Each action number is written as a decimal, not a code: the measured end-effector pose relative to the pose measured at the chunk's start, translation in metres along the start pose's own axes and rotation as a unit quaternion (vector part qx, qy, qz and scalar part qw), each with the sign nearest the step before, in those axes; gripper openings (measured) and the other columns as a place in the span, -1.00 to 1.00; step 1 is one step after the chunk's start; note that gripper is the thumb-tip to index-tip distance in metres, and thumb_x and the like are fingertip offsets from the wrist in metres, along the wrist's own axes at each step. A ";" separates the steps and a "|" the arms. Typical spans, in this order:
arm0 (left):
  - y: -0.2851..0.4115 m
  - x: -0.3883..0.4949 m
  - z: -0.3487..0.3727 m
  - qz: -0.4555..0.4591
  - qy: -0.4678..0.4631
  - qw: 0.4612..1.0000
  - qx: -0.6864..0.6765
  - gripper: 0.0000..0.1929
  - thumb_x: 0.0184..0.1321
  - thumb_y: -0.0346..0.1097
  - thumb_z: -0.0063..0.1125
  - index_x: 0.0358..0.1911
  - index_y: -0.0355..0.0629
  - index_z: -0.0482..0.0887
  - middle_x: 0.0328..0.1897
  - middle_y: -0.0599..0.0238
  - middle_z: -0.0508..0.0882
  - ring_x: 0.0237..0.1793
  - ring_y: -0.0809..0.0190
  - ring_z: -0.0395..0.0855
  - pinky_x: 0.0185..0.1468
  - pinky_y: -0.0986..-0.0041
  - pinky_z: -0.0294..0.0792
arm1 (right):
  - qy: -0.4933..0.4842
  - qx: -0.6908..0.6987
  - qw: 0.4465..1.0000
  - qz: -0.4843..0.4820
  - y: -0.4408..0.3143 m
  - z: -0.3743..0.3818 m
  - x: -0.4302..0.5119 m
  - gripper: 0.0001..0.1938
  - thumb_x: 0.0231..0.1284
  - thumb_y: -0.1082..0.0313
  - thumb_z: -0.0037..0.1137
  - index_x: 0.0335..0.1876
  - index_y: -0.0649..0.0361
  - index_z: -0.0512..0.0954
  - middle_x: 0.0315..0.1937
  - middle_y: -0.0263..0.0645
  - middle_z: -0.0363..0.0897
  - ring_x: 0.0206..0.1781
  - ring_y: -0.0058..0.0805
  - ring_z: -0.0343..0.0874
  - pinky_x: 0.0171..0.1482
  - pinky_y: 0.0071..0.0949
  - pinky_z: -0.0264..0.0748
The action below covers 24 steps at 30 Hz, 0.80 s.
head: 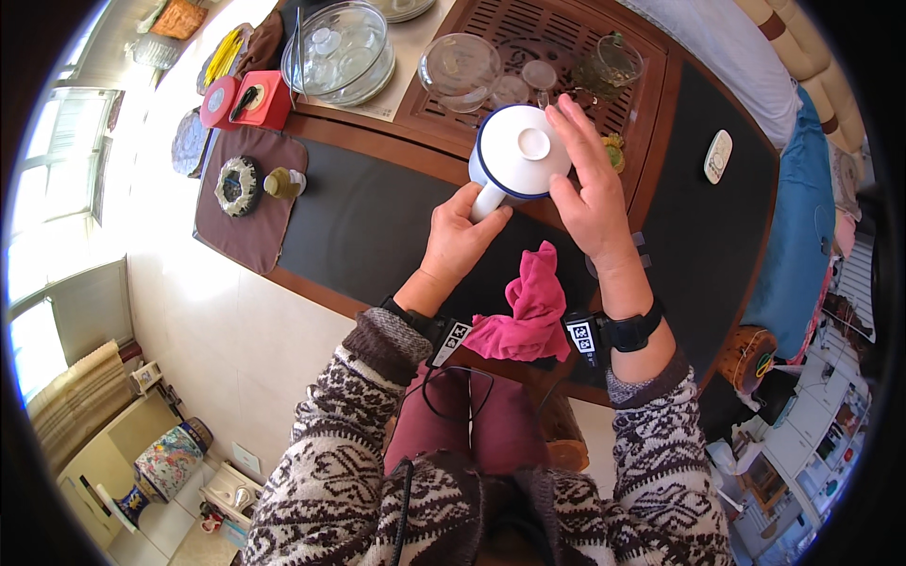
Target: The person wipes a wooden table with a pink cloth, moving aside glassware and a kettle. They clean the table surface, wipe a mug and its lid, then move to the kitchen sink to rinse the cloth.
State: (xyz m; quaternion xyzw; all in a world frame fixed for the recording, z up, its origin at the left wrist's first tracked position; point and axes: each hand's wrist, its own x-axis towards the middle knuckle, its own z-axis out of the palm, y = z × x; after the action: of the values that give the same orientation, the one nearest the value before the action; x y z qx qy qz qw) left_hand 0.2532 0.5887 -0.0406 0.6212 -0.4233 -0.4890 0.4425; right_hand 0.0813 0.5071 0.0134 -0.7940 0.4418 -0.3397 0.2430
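A white lidded mug with a dark blue rim (pixel 520 152) is held above the table's near side. My left hand (pixel 460 237) grips its handle (pixel 487 202). My right hand (pixel 591 187) rests against the right side of the mug and its lid (pixel 532 143), fingers spread and pointing away from me. Below the mug, a crumpled pink cloth (pixel 531 311) lies at the table's near edge. Beyond the mug, a slatted wooden tea tray (pixel 488 18) carries a round glass dish (pixel 460 71), small glass cups and a glass vessel (pixel 619 60).
Stacked glass bowls with a lid (pixel 340 53) stand at the back left, near a red box (pixel 269 99). On a brown cloth (pixel 248 251) sit a round ashtray-like object (pixel 238 185) and a small olive jar (pixel 284 182). A white remote control (pixel 718 157) lies at the right.
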 end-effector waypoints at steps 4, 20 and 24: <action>0.003 0.000 0.004 0.006 -0.002 1.000 0.009 -0.71 0.11 -0.27 0.39 -0.17 -0.27 0.66 -0.45 0.26 0.69 -0.42 0.40 0.58 -0.28 0.46 0.46 | 0.031 0.005 1.000 -0.001 -0.005 0.015 -0.001 -0.39 0.12 0.34 0.28 0.32 0.24 0.37 0.38 0.04 0.34 0.43 0.07 0.30 0.42 -0.13 0.27; 0.105 0.017 -0.002 0.018 -0.084 0.959 0.271 -0.60 0.15 -0.02 0.31 -0.34 -0.30 0.59 -0.48 -0.10 0.68 -0.35 -0.20 0.69 -0.21 0.11 0.49 | 0.155 0.462 0.842 0.232 0.014 0.021 0.012 -0.50 0.29 0.36 0.22 0.28 0.34 0.36 0.28 -0.08 0.43 0.28 -0.45 0.44 0.28 -0.47 0.42; 0.106 0.022 -0.006 -0.002 -0.093 0.964 0.248 -0.64 0.15 -0.10 0.34 -0.26 -0.30 0.62 -0.46 0.06 0.66 -0.38 0.05 0.64 -0.25 0.26 0.46 | 0.147 0.374 0.887 0.228 0.014 0.014 0.018 -0.57 0.22 0.28 0.30 0.12 0.37 0.50 0.21 -0.09 0.50 0.23 -0.38 0.50 0.24 -0.44 0.44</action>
State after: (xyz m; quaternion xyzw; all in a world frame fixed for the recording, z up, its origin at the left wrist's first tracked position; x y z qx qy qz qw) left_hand 0.2526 0.5418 0.0572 0.6642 -0.5695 -0.4248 0.2325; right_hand 0.0909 0.4856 0.0006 -0.4622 0.4816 -0.5277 0.5254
